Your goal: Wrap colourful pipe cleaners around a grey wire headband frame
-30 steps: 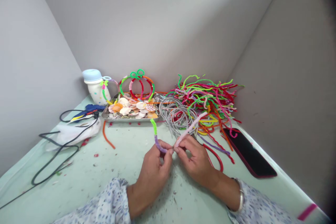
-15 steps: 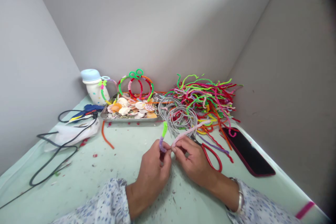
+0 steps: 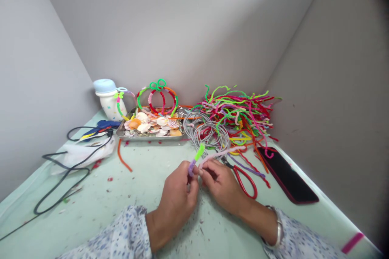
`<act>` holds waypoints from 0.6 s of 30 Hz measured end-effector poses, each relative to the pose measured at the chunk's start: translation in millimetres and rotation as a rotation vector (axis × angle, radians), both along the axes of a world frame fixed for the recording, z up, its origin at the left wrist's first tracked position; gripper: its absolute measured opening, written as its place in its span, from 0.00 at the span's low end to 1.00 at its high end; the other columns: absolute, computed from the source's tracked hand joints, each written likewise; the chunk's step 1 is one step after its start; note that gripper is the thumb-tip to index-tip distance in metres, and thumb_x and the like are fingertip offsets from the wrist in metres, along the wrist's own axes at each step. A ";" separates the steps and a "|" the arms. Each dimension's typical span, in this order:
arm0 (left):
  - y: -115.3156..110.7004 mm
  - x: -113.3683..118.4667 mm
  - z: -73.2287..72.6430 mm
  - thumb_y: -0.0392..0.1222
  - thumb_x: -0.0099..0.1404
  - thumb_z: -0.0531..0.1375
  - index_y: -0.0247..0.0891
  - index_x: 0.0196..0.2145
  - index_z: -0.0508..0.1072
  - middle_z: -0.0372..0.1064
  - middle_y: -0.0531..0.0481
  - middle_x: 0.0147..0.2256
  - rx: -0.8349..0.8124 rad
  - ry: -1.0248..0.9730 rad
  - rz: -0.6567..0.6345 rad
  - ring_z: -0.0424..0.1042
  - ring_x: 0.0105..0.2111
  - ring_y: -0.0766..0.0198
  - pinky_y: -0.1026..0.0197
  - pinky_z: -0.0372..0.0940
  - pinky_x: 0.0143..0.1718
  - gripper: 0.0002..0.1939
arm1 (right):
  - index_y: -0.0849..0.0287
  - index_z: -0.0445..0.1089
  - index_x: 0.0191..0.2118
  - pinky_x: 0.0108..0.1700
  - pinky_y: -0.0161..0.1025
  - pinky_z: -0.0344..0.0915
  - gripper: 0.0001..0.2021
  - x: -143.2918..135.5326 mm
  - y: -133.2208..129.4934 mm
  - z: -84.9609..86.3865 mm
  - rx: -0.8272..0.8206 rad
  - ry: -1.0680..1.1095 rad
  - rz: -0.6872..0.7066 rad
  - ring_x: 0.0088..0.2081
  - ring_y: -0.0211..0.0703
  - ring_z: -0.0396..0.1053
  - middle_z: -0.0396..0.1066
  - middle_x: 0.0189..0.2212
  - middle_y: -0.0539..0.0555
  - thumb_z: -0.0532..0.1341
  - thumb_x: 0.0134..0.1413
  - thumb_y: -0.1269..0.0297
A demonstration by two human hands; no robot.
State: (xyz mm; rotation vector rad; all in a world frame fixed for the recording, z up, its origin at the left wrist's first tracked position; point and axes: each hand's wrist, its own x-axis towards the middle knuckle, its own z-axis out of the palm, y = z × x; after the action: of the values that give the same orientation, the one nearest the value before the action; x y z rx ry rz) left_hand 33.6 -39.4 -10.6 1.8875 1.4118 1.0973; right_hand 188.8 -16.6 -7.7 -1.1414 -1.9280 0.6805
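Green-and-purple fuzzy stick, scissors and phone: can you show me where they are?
Green-and-purple fuzzy stick (image 3: 199, 152), head view: its green end.
Scissors (image 3: 255, 191), head view: the red handle.
Phone (image 3: 290, 176), head view: the dark screen.

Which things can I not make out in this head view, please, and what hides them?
Head view: whether the purple-green piece and pale pink strip are joined; the left hand and right hand cover their inner ends.
Head view: part of the red-handled scissors, behind the right hand.
Head view: the black cord beyond the left edge.
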 end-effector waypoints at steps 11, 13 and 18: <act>-3.3 -0.1 2.3 0.35 0.67 0.51 0.39 0.33 0.63 0.65 0.52 0.28 0.067 0.113 -0.033 0.63 0.27 0.63 0.62 0.55 0.29 0.05 | 0.57 0.64 0.26 0.34 0.36 0.57 0.11 -0.8 0.0 -2.9 -0.107 0.035 -0.003 0.30 0.40 0.63 0.64 0.25 0.48 0.56 0.61 0.68; -3.0 -0.5 1.8 0.34 0.67 0.50 0.39 0.33 0.63 0.65 0.52 0.28 0.070 0.132 -0.039 0.63 0.27 0.63 0.62 0.55 0.29 0.05 | 0.57 0.64 0.26 0.33 0.36 0.57 0.11 -1.2 0.1 -2.8 -0.125 0.027 -0.016 0.30 0.39 0.63 0.64 0.25 0.47 0.56 0.61 0.68; -1.4 -1.0 0.3 0.34 0.66 0.49 0.39 0.34 0.64 0.66 0.51 0.29 0.075 0.149 -0.051 0.64 0.28 0.62 0.61 0.57 0.30 0.06 | 0.58 0.63 0.24 0.31 0.35 0.56 0.13 -1.9 1.2 -2.1 -0.187 0.013 -0.027 0.27 0.38 0.62 0.64 0.22 0.47 0.55 0.61 0.67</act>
State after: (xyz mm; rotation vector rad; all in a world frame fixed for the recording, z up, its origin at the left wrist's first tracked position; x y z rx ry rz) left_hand 32.6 -40.8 -10.4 2.0845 1.4119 1.0159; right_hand 186.9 -15.4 -9.8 -1.2710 -1.8650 0.8665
